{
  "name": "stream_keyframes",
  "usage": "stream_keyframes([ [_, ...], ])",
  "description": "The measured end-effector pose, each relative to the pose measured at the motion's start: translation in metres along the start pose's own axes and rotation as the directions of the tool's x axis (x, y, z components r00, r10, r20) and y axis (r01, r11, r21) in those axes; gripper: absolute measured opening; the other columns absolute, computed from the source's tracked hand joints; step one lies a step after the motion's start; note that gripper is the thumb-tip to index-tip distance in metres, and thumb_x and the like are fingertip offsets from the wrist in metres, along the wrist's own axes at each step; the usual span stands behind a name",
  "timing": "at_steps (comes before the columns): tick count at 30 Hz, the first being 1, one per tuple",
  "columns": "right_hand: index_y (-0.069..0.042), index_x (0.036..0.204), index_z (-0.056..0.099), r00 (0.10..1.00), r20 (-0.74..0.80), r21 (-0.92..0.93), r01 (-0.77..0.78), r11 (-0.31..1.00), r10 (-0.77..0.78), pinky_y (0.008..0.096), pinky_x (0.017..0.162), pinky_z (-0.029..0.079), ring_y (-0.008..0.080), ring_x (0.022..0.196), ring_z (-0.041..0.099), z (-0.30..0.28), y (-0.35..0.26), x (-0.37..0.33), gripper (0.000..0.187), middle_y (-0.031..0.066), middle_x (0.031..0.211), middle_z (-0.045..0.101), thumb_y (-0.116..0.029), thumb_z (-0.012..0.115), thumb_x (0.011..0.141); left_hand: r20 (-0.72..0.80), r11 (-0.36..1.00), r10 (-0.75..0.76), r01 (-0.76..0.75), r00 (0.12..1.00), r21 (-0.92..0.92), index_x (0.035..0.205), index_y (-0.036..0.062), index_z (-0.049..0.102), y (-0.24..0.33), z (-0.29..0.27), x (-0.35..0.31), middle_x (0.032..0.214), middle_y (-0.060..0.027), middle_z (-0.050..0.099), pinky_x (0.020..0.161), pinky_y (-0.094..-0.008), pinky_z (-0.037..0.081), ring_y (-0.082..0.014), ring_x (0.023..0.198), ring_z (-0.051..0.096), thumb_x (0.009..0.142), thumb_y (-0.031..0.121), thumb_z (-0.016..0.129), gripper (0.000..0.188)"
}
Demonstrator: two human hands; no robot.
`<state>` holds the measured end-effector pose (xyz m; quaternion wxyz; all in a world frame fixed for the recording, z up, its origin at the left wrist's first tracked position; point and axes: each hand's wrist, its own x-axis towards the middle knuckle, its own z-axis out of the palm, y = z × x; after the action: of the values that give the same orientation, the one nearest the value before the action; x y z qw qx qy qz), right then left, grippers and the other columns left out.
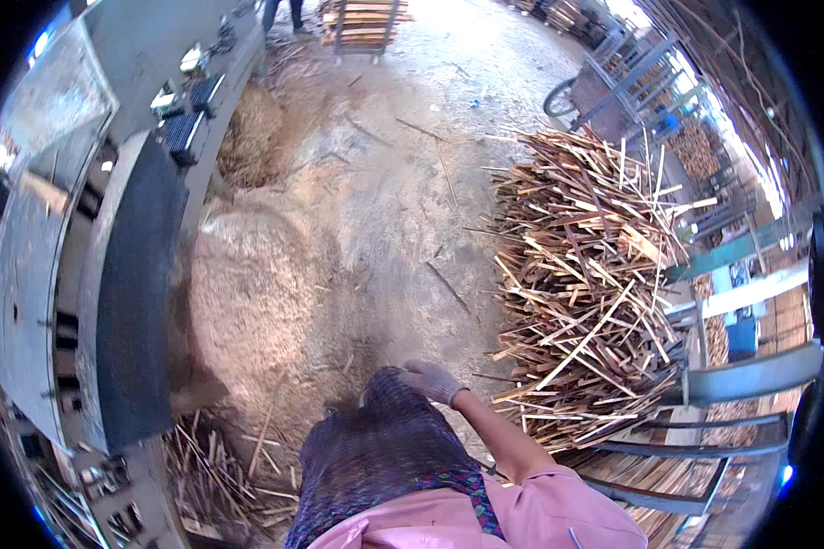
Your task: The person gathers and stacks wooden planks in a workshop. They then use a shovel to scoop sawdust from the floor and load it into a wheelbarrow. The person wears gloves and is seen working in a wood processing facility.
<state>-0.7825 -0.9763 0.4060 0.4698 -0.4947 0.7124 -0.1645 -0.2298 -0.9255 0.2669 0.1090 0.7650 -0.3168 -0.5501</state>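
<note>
My right hand (432, 381), in a pale work glove, rests at the far end of the dark patterned cloth (389, 430) over my lap and legs. Its fingers look stretched out along the cloth, and I see nothing held in them. My left hand does not show; the cloth and my pink sleeve fill the lower part of the picture. Closest to my right hand on that side is a big heap of thin wood strips (586, 284), piled loosely on the floor.
A long grey machine (137, 284) with a dark side panel runs along the left. Sawdust (252, 284) covers the floor beside it, with scrap strips (215, 467) lower down. Metal racks (751, 375) stand at right. Far off are a stack of boards (366, 23) and a person's legs (284, 13).
</note>
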Motion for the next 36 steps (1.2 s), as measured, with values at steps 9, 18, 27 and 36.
stream_keyframes([
  [9, -0.003, 0.131, 0.067, 0.571, 0.107, 0.056, -0.821, 0.569, 0.814, 0.0429, 0.114, 0.039, 0.0374, 0.137, 0.051, 0.000, 0.251, -0.025, 0.073, 0.0239, 0.142, 0.057, -0.064, 0.048, 0.096, -0.034, 0.937, 0.349, -0.347, 0.937, 0.039, 0.109, 0.0072, 0.060, 0.243, 0.016, 0.125, 0.099, -0.0053, 0.057, 0.069, -0.0391, 0.049, -0.0209, 0.087, 0.057, 0.102, 0.033, 0.048, 0.029],
  [18, -0.008, 0.138, 0.061, 0.907, 0.212, -0.173, -0.333, 0.927, 0.365, 0.0463, 0.106, 0.045, 0.0385, 0.124, 0.060, -0.178, 0.231, 0.152, 0.063, 0.0231, 0.127, 0.067, -0.057, 0.049, 0.099, 0.120, 0.966, 0.046, -0.075, 0.992, 0.248, 0.092, 0.0049, 0.065, 0.442, 0.215, 0.125, 0.077, -0.0044, 0.062, 0.067, -0.0380, 0.047, -0.0222, 0.074, 0.058, 0.097, 0.031, 0.056, 0.028],
  [27, -0.010, 0.136, 0.061, 0.929, -0.202, -0.093, -0.332, 0.939, 0.308, 0.0425, 0.112, 0.042, 0.0351, 0.137, 0.050, -0.440, 0.152, 0.319, 0.056, 0.0195, 0.150, 0.051, -0.053, 0.045, 0.103, 0.316, 0.883, 0.101, -0.231, 0.943, 0.408, 0.097, 0.0040, 0.066, 0.669, 0.357, 0.186, 0.083, -0.0069, 0.064, 0.071, -0.0381, 0.048, -0.0236, 0.080, 0.059, 0.097, 0.032, 0.056, 0.029],
  [36, -0.007, 0.124, 0.070, 0.887, 0.029, -0.225, -0.444, 0.867, 0.461, 0.0473, 0.096, 0.050, 0.0393, 0.115, 0.065, -0.453, 0.244, 0.456, 0.064, 0.0220, 0.125, 0.069, -0.061, 0.046, 0.097, 0.372, 0.790, 0.056, -0.269, 0.927, 0.551, 0.102, 0.0030, 0.066, 0.875, 0.474, 0.305, 0.089, -0.0095, 0.065, 0.074, -0.0382, 0.048, -0.0250, 0.085, 0.061, 0.097, 0.032, 0.057, 0.031],
])
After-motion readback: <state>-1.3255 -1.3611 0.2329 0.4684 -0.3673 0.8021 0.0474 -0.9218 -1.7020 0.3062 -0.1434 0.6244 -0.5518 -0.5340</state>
